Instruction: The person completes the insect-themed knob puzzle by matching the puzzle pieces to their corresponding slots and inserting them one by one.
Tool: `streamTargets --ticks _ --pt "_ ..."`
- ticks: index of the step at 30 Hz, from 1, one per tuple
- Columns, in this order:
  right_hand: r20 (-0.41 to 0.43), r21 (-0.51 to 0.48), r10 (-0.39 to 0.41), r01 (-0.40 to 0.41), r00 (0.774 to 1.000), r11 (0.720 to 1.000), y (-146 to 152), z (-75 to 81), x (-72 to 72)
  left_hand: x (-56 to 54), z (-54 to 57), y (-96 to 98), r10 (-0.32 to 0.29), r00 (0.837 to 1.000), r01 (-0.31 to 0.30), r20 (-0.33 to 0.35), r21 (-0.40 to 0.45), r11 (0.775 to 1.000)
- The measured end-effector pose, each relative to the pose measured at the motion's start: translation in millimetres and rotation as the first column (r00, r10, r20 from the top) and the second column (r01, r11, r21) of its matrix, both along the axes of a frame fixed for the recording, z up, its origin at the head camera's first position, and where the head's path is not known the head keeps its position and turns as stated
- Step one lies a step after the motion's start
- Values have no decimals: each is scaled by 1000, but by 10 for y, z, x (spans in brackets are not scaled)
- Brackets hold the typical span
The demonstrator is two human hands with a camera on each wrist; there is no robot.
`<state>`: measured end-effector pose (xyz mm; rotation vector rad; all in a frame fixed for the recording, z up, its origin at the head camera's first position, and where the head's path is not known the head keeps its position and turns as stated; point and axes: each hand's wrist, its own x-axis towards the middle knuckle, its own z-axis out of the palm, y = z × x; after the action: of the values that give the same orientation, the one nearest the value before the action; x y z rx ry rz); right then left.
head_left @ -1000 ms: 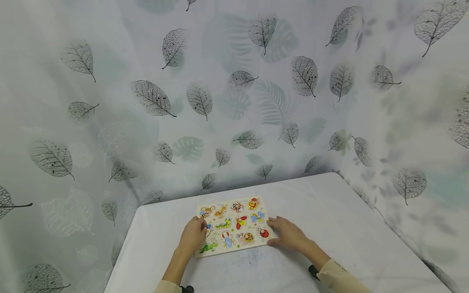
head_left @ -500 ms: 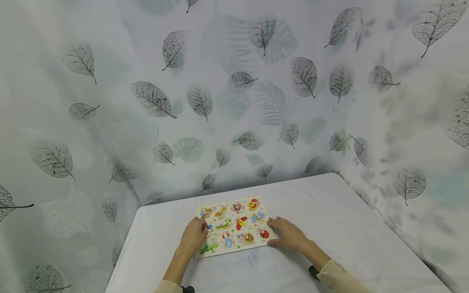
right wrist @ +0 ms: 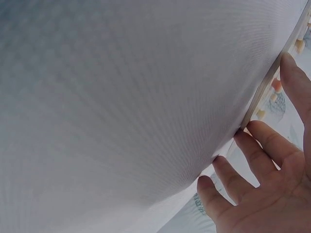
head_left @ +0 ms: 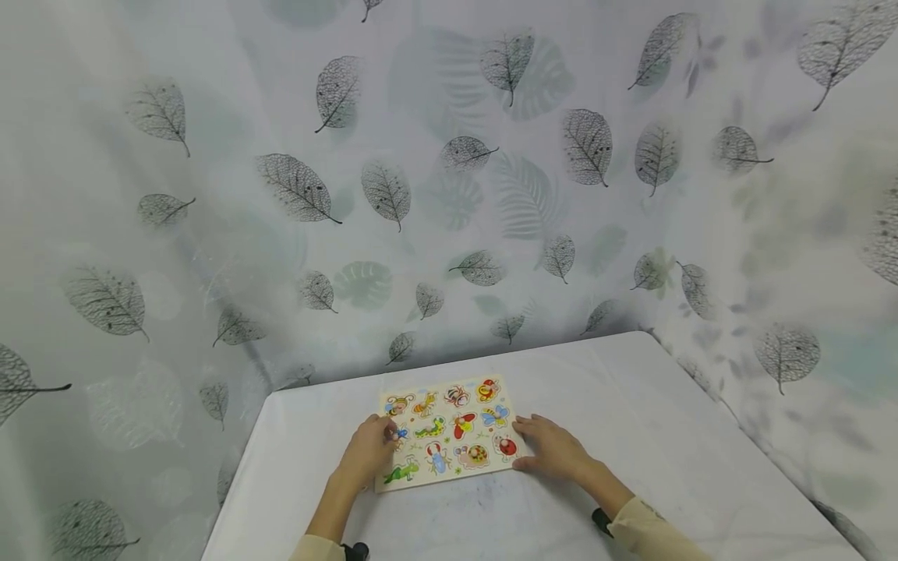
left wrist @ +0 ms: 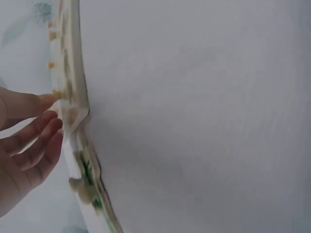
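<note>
A pale wooden puzzle board [head_left: 449, 467] with several colourful insect pieces lies on the table. At its left side, my left hand [head_left: 365, 452] pinches a knob [left wrist: 58, 94] on a blue insect piece [head_left: 401, 433], partly hidden by the fingers. A loose piece with green markings [left wrist: 90, 177] and a knob lies left of the board, mostly hidden behind my left hand in the head view. My right hand [head_left: 554, 450] rests against the board's right edge, thumb near the front corner and fingers extended. A ladybird piece [head_left: 505, 446] sits close to that thumb.
The table [head_left: 631, 389] has a white cloth over it. A leaf-patterned curtain [head_left: 449, 234] stands behind the table and at both sides. A dark band [head_left: 602, 522] is on the right wrist.
My left wrist has shifted slightly to the left, uncovering a small bit of something on the cloth beside it. My right hand and the board stay practically where they were.
</note>
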<state>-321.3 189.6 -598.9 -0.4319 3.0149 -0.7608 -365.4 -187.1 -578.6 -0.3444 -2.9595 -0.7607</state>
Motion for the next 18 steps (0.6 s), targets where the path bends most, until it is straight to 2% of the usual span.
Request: streamTargets --ticks 3,10,14,18 --pt "1 -1 4 -4 1000 1000 -2 -3 -8 11 57 -115 22 999 -22 26 18 1000" --pt "-7 -10 10 -10 1000 1000 7 14 -7 82 166 -392 72 997 -72 24 20 997" --pt "-22 0 19 -19 1000 1000 11 31 -2 134 171 -524 80 996 -78 43 -37 996" --pt "-13 -12 30 -31 999 999 11 56 11 169 109 -610 94 992 -89 81 -61 994"
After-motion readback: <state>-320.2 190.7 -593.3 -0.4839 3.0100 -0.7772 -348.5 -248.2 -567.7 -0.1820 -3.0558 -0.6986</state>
